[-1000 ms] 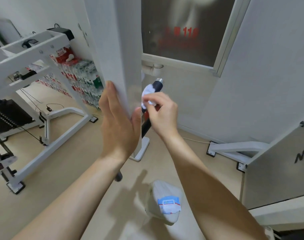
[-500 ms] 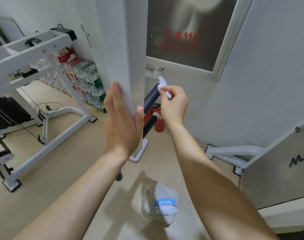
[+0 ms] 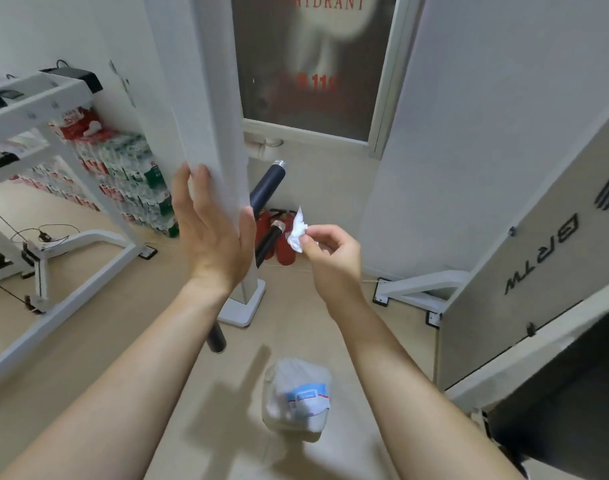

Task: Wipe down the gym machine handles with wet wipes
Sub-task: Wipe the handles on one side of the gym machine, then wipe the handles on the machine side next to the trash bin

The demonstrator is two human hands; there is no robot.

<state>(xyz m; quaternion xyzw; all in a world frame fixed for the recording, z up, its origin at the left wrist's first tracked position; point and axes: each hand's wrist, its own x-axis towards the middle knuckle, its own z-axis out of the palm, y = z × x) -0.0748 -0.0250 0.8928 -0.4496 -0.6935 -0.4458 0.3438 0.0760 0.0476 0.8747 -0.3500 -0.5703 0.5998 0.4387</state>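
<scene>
While the left hand (image 3: 211, 233) lies flat and open on the white post (image 3: 213, 133), the right hand (image 3: 331, 252) pinches a crumpled wipe (image 3: 297, 232) right of it, clear of the upper black handle (image 3: 268, 187) beside the post.

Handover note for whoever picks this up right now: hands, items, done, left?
Left hand: open, palm flat against the white machine post.
Right hand: pinching a crumpled wet wipe, held off the handles, touching neither.
Upper black handle and lower black handle stick out to the right of the post; a third black grip end shows below the left wrist.
Wipe pack lies on the floor.
Done: cannot be judged from this view.
Left: probably the lower handle and the third grip.
</scene>
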